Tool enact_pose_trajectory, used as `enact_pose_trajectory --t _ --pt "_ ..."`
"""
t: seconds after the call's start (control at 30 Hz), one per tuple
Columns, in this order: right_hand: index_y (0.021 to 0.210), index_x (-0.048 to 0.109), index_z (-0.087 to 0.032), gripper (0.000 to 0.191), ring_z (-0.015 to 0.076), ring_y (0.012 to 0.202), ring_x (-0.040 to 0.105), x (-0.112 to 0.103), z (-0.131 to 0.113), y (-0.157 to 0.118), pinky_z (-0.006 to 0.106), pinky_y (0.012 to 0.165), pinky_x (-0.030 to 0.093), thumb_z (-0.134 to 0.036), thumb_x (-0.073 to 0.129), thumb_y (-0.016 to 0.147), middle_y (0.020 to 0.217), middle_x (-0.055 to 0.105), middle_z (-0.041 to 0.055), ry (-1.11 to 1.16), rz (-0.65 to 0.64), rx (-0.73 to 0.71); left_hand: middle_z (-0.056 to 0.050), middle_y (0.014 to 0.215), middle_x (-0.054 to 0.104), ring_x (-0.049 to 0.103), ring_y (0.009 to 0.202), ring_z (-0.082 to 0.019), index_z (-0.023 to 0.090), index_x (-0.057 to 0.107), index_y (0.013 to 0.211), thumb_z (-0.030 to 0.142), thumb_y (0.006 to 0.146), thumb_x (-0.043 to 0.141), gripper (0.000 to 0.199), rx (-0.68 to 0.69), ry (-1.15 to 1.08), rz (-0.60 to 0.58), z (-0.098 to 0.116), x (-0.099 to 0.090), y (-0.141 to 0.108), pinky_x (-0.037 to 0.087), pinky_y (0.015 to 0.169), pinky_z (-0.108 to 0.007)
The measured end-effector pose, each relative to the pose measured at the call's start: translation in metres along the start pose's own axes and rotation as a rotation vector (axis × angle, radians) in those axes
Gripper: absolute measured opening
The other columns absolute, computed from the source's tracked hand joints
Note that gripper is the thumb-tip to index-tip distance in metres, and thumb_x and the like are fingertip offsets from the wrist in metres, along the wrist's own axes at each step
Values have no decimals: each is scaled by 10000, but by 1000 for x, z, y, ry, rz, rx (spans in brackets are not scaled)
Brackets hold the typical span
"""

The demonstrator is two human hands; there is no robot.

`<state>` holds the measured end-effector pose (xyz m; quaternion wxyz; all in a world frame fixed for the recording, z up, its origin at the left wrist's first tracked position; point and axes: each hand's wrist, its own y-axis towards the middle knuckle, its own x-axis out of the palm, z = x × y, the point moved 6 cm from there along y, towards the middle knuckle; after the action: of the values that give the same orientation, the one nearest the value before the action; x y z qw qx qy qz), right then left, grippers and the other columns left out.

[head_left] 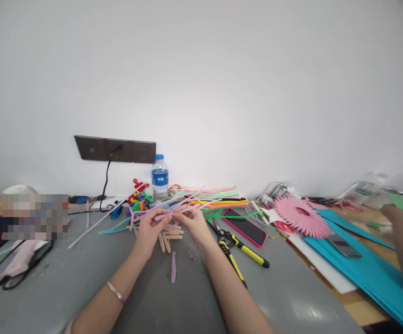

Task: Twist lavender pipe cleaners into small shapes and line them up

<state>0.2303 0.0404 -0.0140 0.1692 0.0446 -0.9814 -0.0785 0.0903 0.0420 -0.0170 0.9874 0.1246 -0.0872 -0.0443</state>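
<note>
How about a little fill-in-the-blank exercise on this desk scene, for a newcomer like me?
1. The left hand and right hand hold purple strips, while the bracelet is worn on the ____ side.
2. The bottle has a cap coloured ____.
3. The handles of the hand tool are black and ____.

Missing words: left; blue; yellow.

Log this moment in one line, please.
left hand: pinching lilac strips | right hand: pinching lilac strips | near: yellow-handled pliers, bottle
</note>
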Motion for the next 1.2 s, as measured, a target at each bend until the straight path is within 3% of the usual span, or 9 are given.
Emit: enact_pose_trajectory --t 0.13,0.3,0.4,0.53,0.73,0.87,1.2 --pt "710 671 -179 208 125 577 584 7 -2 -2 253 603 480 -305 813 627 633 660 -7 20 -8 -5 -21 746 695 627 686 -135 152 732 774 329 613 833 260 -183 -313 87 -10 -1 -6 517 663 -239" --pt "660 669 -192 169 135 604 558 12 -15 -6 262 611 454 -295 801 639 639 638 -4 -58 27 -118 -20 711 695 620 634 -107 140 749 750 284 547 879 280 -256 -510 101 -11 3 -9 525 620 -210" --pt "664 664 -194 171 141 626 555 17 -18 -7 270 634 448 -305 794 651 656 633 -3 -55 21 -128 -4 683 681 615 625 -104 156 752 748 271 561 876 252 -241 -520 87 -8 5 -10 528 608 -210" --pt "633 654 -176 199 122 599 526 20 -14 -8 252 618 419 -317 791 664 615 610 -8 -27 6 -81 -10 793 707 644 776 -137 175 748 708 271 571 870 207 -168 -491 105 -4 2 -9 542 733 -244" --pt "618 635 -158 265 85 560 502 26 6 -11 211 580 395 -341 826 621 578 574 -27 232 -81 189 -46 807 731 645 814 -185 176 766 744 266 610 840 177 -42 -209 19 -1 -8 -1 513 781 -285" --pt "632 638 -154 258 80 571 509 27 12 -13 207 585 407 -332 825 630 604 583 -22 261 -88 258 -40 751 712 634 755 -187 179 751 694 277 600 836 160 14 -134 37 3 -15 1 515 724 -288" --pt "638 646 -171 239 99 590 544 25 5 -11 219 596 444 -336 819 636 628 618 -12 183 -110 175 1 610 670 608 603 -129 166 726 645 276 478 888 258 -166 -333 156 -1 -12 -2 520 601 -244"
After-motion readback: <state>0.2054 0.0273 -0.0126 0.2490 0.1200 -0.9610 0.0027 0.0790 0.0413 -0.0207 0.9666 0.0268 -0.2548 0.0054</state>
